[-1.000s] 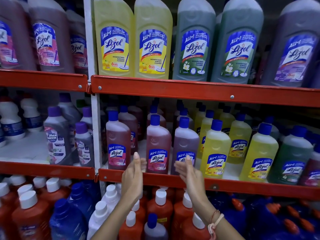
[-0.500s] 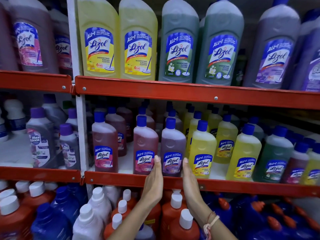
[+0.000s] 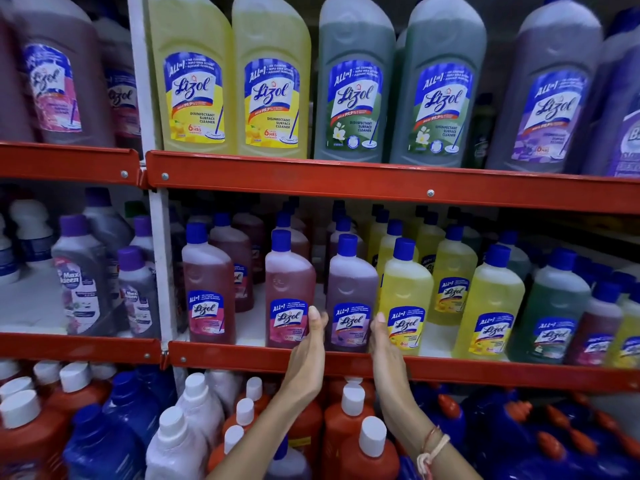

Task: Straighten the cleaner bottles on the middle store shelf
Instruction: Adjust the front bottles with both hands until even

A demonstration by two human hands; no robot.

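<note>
The middle shelf (image 3: pixel 242 355) carries a front row of upright Lizol cleaner bottles with blue caps: two pink ones (image 3: pixel 207 285) (image 3: pixel 289 282), a purple one (image 3: pixel 349 289), two yellow ones (image 3: pixel 407 292) (image 3: pixel 491 306) and a green one (image 3: pixel 550 313). More bottles stand in rows behind them. My left hand (image 3: pixel 308 344) and my right hand (image 3: pixel 384 344) are raised flat, palms facing each other, on either side of the purple bottle's base. The fingers are straight and hold nothing. I cannot tell whether the palms touch the bottle.
Large Lizol bottles (image 3: pixel 353 81) fill the upper shelf. Below, red bottles with white caps (image 3: pixel 349 420) and blue bottles (image 3: pixel 104 441) crowd under my forearms. A white upright post (image 3: pixel 157 244) splits off the left bay, which holds grey Max Kleen bottles (image 3: pixel 79 282).
Both hands have shifted right from around the second pink bottle to around the purple one. They have drawn closer together and a little higher against the labels.
</note>
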